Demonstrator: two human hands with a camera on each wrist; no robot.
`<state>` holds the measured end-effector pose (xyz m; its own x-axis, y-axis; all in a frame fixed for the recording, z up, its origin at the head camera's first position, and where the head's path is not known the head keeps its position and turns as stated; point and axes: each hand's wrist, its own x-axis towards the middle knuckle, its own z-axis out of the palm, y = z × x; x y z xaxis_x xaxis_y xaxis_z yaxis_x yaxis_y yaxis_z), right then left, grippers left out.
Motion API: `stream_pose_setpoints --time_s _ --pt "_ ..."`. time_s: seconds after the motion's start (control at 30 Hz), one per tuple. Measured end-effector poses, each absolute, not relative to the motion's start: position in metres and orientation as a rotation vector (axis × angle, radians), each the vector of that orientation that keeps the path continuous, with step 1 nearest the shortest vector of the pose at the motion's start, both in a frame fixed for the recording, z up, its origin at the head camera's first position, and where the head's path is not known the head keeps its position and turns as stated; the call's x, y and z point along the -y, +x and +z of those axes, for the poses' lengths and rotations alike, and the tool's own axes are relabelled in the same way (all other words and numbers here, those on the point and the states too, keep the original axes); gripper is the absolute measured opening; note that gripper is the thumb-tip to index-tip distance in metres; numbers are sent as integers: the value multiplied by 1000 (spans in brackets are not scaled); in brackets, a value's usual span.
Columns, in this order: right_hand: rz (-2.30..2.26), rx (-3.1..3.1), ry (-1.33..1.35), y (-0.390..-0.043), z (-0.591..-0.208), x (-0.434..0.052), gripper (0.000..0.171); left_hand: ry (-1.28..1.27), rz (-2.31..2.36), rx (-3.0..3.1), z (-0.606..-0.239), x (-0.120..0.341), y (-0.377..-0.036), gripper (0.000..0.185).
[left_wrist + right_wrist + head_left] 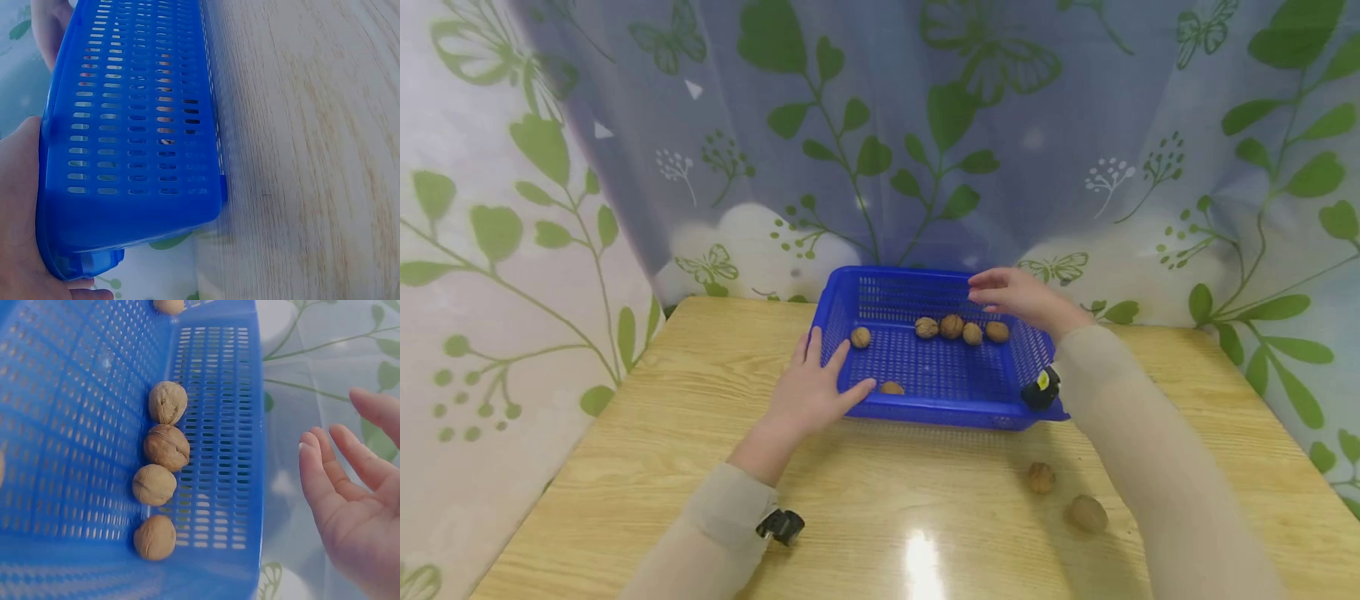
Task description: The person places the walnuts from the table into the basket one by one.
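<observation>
A blue perforated plastic basket (925, 407) stands on the wooden table. Several walnuts (951, 326) line its back wall; another walnut (861, 337) lies near the left end, and one walnut (892, 388) is partly hidden by the front rim. My left hand (811, 392) rests at the front left corner, fingers spread, thumb along the front rim. In the left wrist view, part of this hand (19, 194) touches the rim. My right hand (1018, 296) hovers by the back right rim with loosely bent fingers, holding nothing. The right wrist view shows that hand (356, 500) beside the walnut row (155, 485).
Two walnuts lie on the table (685, 433) in front of the basket's right end: a smaller walnut (1041, 478) and a larger, smoother-looking walnut (1087, 514). A leaf-patterned curtain (880, 125) hangs behind the table and along both sides.
</observation>
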<state>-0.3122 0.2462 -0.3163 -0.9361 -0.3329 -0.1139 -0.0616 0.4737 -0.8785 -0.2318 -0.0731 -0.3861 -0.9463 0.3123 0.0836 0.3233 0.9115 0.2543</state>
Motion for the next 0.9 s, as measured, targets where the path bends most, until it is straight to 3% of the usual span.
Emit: stream_pose_setpoints --time_s 0.37,0.9 --pt "-1451 -2535 -343 -252 -319 -279 49 -499 -434 3037 -391 72 -235 83" --pt "-1493 -2633 -343 -191 -346 -309 50 -499 -444 3031 -389 73 -232 84"
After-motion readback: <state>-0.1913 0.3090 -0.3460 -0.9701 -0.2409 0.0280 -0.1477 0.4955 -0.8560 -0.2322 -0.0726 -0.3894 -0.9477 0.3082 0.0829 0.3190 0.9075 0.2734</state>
